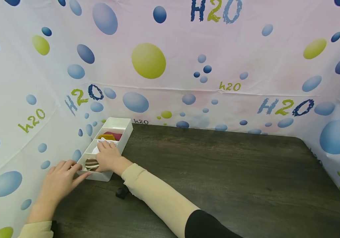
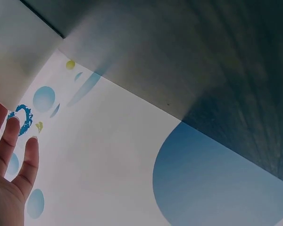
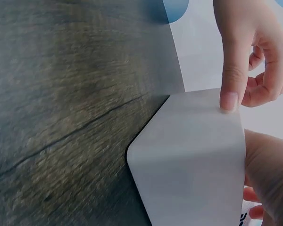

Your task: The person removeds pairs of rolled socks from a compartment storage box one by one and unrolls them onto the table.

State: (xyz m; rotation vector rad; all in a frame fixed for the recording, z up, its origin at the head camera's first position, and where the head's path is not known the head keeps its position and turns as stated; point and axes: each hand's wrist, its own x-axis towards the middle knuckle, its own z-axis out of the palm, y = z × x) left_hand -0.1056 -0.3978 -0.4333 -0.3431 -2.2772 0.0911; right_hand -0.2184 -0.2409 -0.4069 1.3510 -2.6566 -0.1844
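A white divided box (image 1: 126,138) stands at the left of the table. My left hand (image 1: 59,180) holds its near left corner, the thumb on the near wall and the fingers at the rim. My right hand (image 1: 109,158) reaches down into the near part of the box. Under its palm lies a striped brown-and-cream folded cloth piece (image 1: 91,163), partly covered. A white cloth piece (image 1: 95,150) is in the compartment beyond, beside the fingers. Further back are a mustard folded piece (image 1: 106,137) and a dark red one (image 1: 115,135). The right fingertips are hidden, so their hold cannot be told.
Dark wooden table (image 1: 217,172) extends to the right of the box. A white sheet (image 1: 175,33) printed with blue and green bubbles hangs behind and at the left, close to the box. A small black device (image 1: 122,191) sits below the right wrist.
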